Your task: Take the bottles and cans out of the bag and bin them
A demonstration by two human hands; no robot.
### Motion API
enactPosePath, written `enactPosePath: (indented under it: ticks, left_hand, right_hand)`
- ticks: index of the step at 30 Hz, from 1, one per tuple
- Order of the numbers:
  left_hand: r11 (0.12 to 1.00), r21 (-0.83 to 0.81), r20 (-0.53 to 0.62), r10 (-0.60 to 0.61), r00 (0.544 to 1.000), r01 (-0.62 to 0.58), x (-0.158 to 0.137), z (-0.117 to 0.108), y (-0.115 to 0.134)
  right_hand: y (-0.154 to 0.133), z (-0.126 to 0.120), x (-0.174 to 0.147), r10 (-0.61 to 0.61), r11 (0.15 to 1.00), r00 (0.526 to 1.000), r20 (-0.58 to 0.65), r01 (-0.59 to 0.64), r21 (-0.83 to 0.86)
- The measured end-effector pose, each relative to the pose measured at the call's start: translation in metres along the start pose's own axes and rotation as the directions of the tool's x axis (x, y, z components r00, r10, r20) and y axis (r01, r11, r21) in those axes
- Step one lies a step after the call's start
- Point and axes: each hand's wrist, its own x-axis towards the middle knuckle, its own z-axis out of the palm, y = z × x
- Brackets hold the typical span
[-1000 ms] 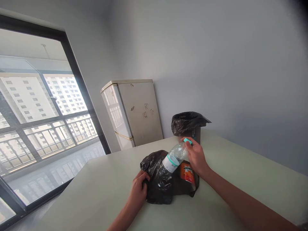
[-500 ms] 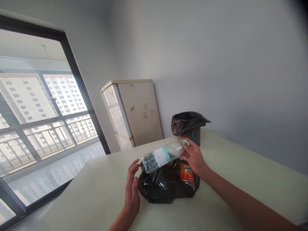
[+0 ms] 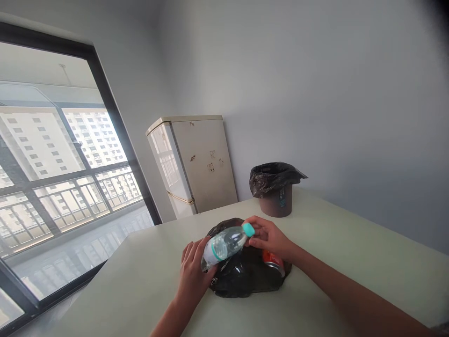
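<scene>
My left hand [image 3: 194, 267] is wrapped around the lower part of a clear plastic bottle [image 3: 229, 241] with a white and teal label. The bottle lies tilted, its teal cap pointing up and to the right. Beside the cap is my right hand [image 3: 271, 238], fingers curved and apart behind and below it; the whole cap shows in front of them, so no firm grip is visible. Beneath both hands a crumpled black plastic bag [image 3: 245, 278] rests on the table. An orange soda can [image 3: 273, 263] lies on the bag, partly covered by my right hand.
A brown trash bin [image 3: 277, 206] lined with a black bag stands at the table's far edge. The pale table [image 3: 351, 248] spreads under everything. Behind it are a worn white refrigerator [image 3: 206, 164], a grey wall and, at left, a glass door [image 3: 66, 187].
The bottle has moved down and slightly left, its cap end turned toward me. My left hand has closed around its lower end, and my right hand's fingers have loosened at the cap.
</scene>
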Motion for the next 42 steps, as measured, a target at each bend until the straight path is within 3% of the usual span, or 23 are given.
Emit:
enactPosePath:
  ticks: [3,5,7,11,15,18,22,24,25,28,29,30,31,34,39,42]
  left_hand:
    - [0.961,-0.061,-0.043,-0.271,0.962,0.268,0.008,-0.007,-0.004]
    - [0.866,-0.126,-0.041,-0.493,0.869,0.485,0.015,-0.012,-0.014]
    - [0.772,-0.158,-0.041,-0.628,0.778,0.615,0.019,-0.014,-0.034]
    - [0.65,-0.055,-0.126,-0.758,0.64,0.758,0.018,-0.011,-0.094]
    - [0.529,-0.023,-0.089,-0.846,0.526,0.848,0.007,-0.012,-0.149]
    - [0.444,0.005,-0.016,-0.896,0.444,0.896,-0.001,-0.018,-0.175]
    - [0.384,0.042,-0.044,-0.922,0.385,0.923,-0.007,-0.027,-0.194]
    - [0.352,0.062,-0.083,-0.931,0.356,0.934,-0.01,-0.031,-0.199]
    - [0.334,0.074,-0.102,-0.935,0.34,0.94,-0.011,-0.033,-0.202]
    - [0.295,0.119,-0.132,-0.942,0.31,0.948,-0.014,-0.035,-0.209]
    - [0.291,0.134,-0.131,-0.942,0.308,0.947,-0.015,-0.035,-0.211]
    - [0.292,0.148,-0.128,-0.942,0.311,0.945,-0.016,-0.035,-0.213]
    - [0.294,0.161,-0.126,-0.941,0.315,0.942,-0.016,-0.034,-0.214]
    - [0.293,0.211,-0.122,-0.939,0.323,0.932,-0.017,-0.032,-0.217]
    - [0.268,0.335,-0.142,-0.933,0.33,0.903,-0.022,-0.028,-0.228]
    - [0.269,0.372,-0.153,-0.926,0.345,0.888,-0.025,-0.027,-0.235]
  right_hand:
    - [-0.003,0.009,-0.002,0.003,0.997,0.991,0.131,0.007,-0.072]
    - [-0.006,0.013,-0.003,0.015,0.99,0.987,0.159,0.008,-0.142]
    - [-0.008,0.014,-0.004,0.027,0.983,0.987,0.158,0.002,-0.184]
    - [-0.011,0.013,-0.004,0.044,0.97,0.984,0.174,0.0,-0.243]
    - [-0.008,0.009,-0.003,0.021,0.961,0.984,0.176,0.028,-0.273]
    - [-0.001,0.003,-0.003,0.02,0.951,0.979,0.203,0.044,-0.305]
    - [-0.001,-0.017,0.0,0.031,0.95,0.94,0.339,0.077,-0.302]
    - [-0.009,-0.03,0.002,0.049,0.958,0.874,0.483,0.096,-0.27]
    - [-0.015,-0.037,0.003,0.087,0.962,0.81,0.58,0.084,-0.261]
    - [-0.029,-0.055,0.004,0.261,0.954,0.514,0.817,-0.006,-0.301]
    - [-0.032,-0.06,0.003,0.302,0.946,0.448,0.842,-0.029,-0.324]
    - [-0.032,-0.064,0.003,0.324,0.94,0.422,0.847,-0.039,-0.34]
    - [-0.031,-0.068,0.002,0.331,0.936,0.432,0.839,-0.038,-0.349]
    - [-0.023,-0.073,-0.001,0.312,0.934,0.54,0.782,-0.022,-0.357]
    - [-0.014,-0.072,-0.002,0.317,0.902,0.66,0.681,0.013,-0.432]
    - [-0.016,-0.074,-0.001,0.296,0.852,0.762,0.575,0.062,-0.521]
